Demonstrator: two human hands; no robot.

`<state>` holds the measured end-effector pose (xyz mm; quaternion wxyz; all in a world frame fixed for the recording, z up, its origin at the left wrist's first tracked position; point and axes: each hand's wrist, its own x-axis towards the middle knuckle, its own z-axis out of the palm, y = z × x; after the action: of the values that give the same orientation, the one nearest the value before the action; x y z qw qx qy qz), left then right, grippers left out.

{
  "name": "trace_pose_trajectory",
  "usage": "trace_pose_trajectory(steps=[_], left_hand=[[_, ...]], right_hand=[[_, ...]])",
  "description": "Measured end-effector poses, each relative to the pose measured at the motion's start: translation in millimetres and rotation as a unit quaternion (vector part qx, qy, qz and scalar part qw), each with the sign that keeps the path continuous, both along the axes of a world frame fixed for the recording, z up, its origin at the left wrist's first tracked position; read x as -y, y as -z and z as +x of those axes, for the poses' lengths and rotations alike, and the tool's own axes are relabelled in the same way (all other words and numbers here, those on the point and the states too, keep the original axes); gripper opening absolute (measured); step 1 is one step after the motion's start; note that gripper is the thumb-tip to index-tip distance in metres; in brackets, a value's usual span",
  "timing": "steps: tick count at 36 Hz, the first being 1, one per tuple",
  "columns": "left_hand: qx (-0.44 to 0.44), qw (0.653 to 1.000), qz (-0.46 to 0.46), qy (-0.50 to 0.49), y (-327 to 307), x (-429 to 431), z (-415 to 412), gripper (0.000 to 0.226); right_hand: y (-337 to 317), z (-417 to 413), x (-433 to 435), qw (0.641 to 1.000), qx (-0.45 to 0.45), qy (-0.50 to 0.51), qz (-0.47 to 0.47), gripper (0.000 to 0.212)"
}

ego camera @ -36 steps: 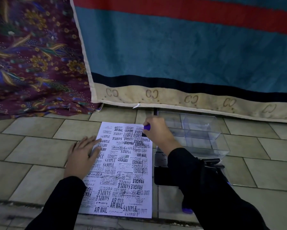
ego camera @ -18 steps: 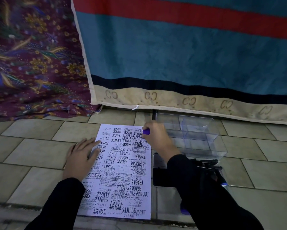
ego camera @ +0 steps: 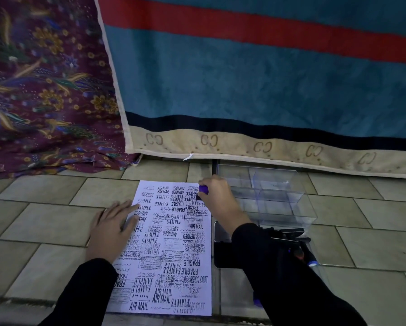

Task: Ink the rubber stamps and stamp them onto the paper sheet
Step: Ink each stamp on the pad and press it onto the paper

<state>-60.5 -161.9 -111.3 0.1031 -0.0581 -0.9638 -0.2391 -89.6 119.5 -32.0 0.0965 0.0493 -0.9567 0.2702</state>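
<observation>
right hand (ego camera: 217, 198): gripping a purple-handled stamp (ego camera: 203, 191), pressing it down at the paper sheet's far right corner
left hand (ego camera: 111, 228): lying flat with fingers spread, pinning the paper sheet (ego camera: 166, 250) at its left edge
paper sheet: sitting on the tiled floor (ego camera: 44, 222), crowded with black prints like AIR MAIL, SAMPLE, FRAGILE
ink pad (ego camera: 222, 252): lying just right of the sheet, partly hidden under the right sleeve
clear organizer (ego camera: 272, 194): standing right of the stamping hand

Teal, red-striped blanket (ego camera: 256, 85) beside purple floral cloth (ego camera: 44, 95) — clear plastic organiser (ego camera: 277, 196) on floor tiles (ego camera: 44, 217).
</observation>
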Motion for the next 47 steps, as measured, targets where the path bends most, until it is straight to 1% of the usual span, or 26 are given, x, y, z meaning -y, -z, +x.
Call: trace_pose_trajectory(steps=[3,5,7,10,12,17,22,25,27,28,30,31,35,36,38,39,41,44,47], left_hand=[[0.001,1.0,0.0,0.001,0.1,0.7,-1.1,0.058],[0.0,1.0,0.001,0.002,0.3,1.0,-1.1,0.057],[-0.001,1.0,0.003,0.002,0.4,1.1,-0.9,0.056],[0.002,1.0,0.002,0.003,0.4,1.0,-0.3,0.057],[0.002,1.0,0.0,0.004,0.0,1.0,0.0,0.057],[0.002,1.0,-0.006,0.002,-0.8,0.5,0.4,0.057],[0.003,1.0,-0.008,0.001,-0.8,0.8,-0.3,0.057],[0.002,1.0,-0.009,0.002,-1.8,0.3,0.4,0.059],[0.0,1.0,-0.01,0.003,-2.4,-0.6,1.2,0.059],[-0.002,1.0,-0.009,0.004,-2.8,-1.2,1.3,0.059],[-0.005,1.0,-0.006,0.005,-3.1,-1.5,1.5,0.058],[-0.007,1.0,-0.005,0.005,-3.0,-1.4,1.6,0.057],[-0.006,1.0,-0.009,0.003,-1.7,-0.5,1.7,0.057],[-0.005,1.0,-0.01,0.003,-1.4,-0.3,1.5,0.057],[-0.004,1.0,-0.01,0.003,-1.8,-0.5,1.2,0.057],[-0.003,1.0,-0.009,0.003,-2.2,-0.8,1.2,0.057],[-0.004,1.0,-0.011,0.003,-2.9,-1.2,1.3,0.057],[-0.003,1.0,-0.011,0.005,-3.7,-1.7,1.6,0.057],[-0.005,1.0,-0.009,0.005,-3.6,-1.7,1.8,0.057]], right_hand=[[-0.7,1.5,-3.2,1.0,-0.006,-0.01,0.0,0.02],[-5.2,5.7,-7.4,1.0,-0.022,-0.006,-0.019,0.018],[-16.9,15.2,-13.6,0.997,-0.047,0.022,-0.062,0.018],[-42.2,38.2,-29.7,0.982,-0.092,0.06,-0.151,0.022],[-58.2,58.7,-45.6,0.977,-0.109,0.076,-0.164,0.022],[-72.6,120.5,-89.8,0.973,-0.142,0.106,-0.149,0.027],[-39.3,170.3,-121.9,0.975,-0.167,0.105,-0.098,0.039],[-13.5,191.8,-129.5,0.977,-0.177,0.103,-0.056,0.032],[-2.0,202.3,-130.3,0.973,-0.196,0.11,-0.043,0.017],[1.8,206.2,-129.2,0.971,-0.2,0.12,-0.044,0.012],[7.7,212.3,-127.2,0.968,-0.204,0.141,-0.047,0.016],[10.5,214.8,-127.5,0.965,-0.206,0.159,-0.04,0.015],[21.0,221.5,-133.4,0.957,-0.199,0.211,-0.011,0.011],[22.6,222.9,-134.0,0.958,-0.197,0.21,-0.009,0.009],[25.6,226.1,-133.9,0.961,-0.19,0.202,-0.018,0.021],[27.1,227.7,-133.5,0.963,-0.182,0.199,-0.023,0.024],[31.2,230.6,-134.2,0.967,-0.162,0.196,-0.029,0.023],[36.8,232.1,-139.7,0.971,-0.139,0.189,-0.034,0.015],[39.3,231.5,-144.7,0.978,-0.108,0.178,-0.021,0.015]])
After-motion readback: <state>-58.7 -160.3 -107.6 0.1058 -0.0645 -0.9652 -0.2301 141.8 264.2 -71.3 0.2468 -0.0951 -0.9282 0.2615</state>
